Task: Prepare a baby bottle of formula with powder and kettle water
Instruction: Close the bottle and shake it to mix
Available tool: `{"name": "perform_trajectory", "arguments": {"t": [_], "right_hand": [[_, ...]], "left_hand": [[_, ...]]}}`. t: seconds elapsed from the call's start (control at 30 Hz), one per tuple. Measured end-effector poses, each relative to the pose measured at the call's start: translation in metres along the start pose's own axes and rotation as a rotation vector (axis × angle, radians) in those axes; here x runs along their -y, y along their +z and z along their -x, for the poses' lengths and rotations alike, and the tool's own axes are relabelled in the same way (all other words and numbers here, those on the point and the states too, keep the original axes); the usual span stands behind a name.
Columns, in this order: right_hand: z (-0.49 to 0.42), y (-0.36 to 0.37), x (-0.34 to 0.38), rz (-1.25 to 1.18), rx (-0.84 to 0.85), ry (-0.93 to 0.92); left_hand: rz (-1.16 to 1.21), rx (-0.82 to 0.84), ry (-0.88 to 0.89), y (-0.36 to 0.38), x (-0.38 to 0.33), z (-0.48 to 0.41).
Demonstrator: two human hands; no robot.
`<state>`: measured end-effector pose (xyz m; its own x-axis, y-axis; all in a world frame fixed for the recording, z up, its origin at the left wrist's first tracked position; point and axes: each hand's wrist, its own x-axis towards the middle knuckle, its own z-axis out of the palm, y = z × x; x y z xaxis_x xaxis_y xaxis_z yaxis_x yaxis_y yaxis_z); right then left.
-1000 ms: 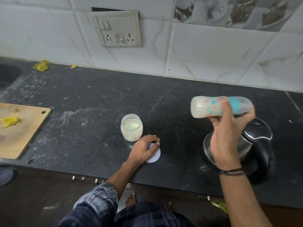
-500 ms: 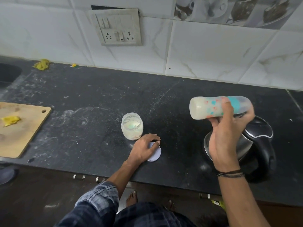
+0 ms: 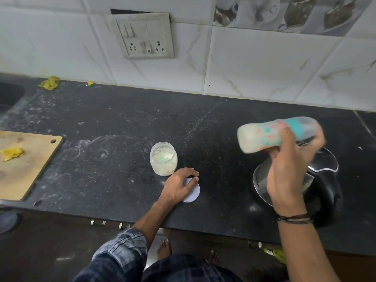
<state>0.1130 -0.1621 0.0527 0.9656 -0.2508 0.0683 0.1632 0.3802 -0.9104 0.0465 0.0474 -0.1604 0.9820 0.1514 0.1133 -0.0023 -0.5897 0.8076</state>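
Observation:
My right hand (image 3: 289, 171) grips the baby bottle (image 3: 262, 134) sideways above the kettle, its base to the left and its teal collar to the right; it is full of milky liquid and motion-blurred. An open glass jar of formula powder (image 3: 163, 158) stands at the middle of the black counter (image 3: 114, 139). In front of the jar, my left hand (image 3: 179, 185) rests on the white jar lid (image 3: 193, 193) lying flat on the counter. The steel and black kettle (image 3: 317, 180) sits at the right, partly hidden by my right arm.
A wooden cutting board (image 3: 26, 161) with a yellow scrap lies at the left edge. A sink (image 3: 8, 94) is at the far left, with a yellow cloth (image 3: 49, 83) near the wall. A switch and socket panel (image 3: 144, 37) hangs on the tiled wall.
The bottle in my right hand has tilted, its base dipping lower, and it is blurred from motion. My left hand has stayed on the lid.

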Motion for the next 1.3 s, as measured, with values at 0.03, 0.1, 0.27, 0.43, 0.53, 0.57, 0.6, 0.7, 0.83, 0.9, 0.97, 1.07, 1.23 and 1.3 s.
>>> {"name": "perform_trajectory", "arguments": {"t": [0.03, 0.1, 0.27, 0.43, 0.53, 0.57, 0.6, 0.7, 0.83, 0.9, 0.97, 1.07, 1.23, 1.3], "right_hand": [[-0.001, 0.001, 0.000, -0.020, -0.029, -0.015], [-0.001, 0.004, -0.003, 0.054, 0.050, 0.022], [0.002, 0.004, -0.001, 0.031, 0.042, 0.021], [0.001, 0.004, -0.009, 0.168, 0.161, 0.091], [0.003, 0.003, -0.004, 0.062, 0.047, 0.046], [0.002, 0.003, -0.004, 0.026, 0.002, 0.023], [0.002, 0.004, -0.004, 0.024, -0.010, 0.014], [-0.002, 0.004, -0.007, 0.195, 0.149, 0.075], [-0.006, 0.004, 0.003, 0.086, 0.018, 0.017], [-0.008, 0.006, 0.005, 0.064, 0.008, 0.016], [-0.006, 0.006, 0.001, 0.175, 0.137, 0.081], [-0.002, 0.006, 0.000, 0.147, 0.085, 0.079], [-0.001, 0.004, -0.007, 0.199, 0.118, 0.135], [0.002, 0.003, -0.007, 0.226, 0.144, 0.139]], "left_hand": [[0.001, -0.004, 0.000, 0.000, 0.000, 0.000], [-0.002, -0.008, -0.001, 0.000, 0.000, 0.000], [-0.013, 0.005, 0.001, 0.000, 0.000, 0.000], [-0.018, 0.005, 0.007, -0.001, 0.001, 0.000], [-0.013, 0.009, 0.014, -0.001, 0.001, 0.000], [-0.014, 0.001, 0.010, -0.001, 0.000, 0.000], [-0.016, -0.004, 0.008, -0.001, -0.001, 0.000], [-0.014, -0.005, 0.009, -0.001, 0.000, 0.000], [-0.014, -0.003, 0.012, -0.001, -0.001, 0.000], [-0.017, -0.010, 0.004, 0.000, 0.000, 0.000], [-0.017, -0.013, 0.005, 0.000, 0.001, 0.001], [-0.013, 0.004, 0.009, 0.000, 0.001, 0.000], [-0.021, 0.002, -0.003, 0.000, 0.000, 0.000], [-0.015, 0.006, -0.005, 0.000, 0.001, 0.001]]}}
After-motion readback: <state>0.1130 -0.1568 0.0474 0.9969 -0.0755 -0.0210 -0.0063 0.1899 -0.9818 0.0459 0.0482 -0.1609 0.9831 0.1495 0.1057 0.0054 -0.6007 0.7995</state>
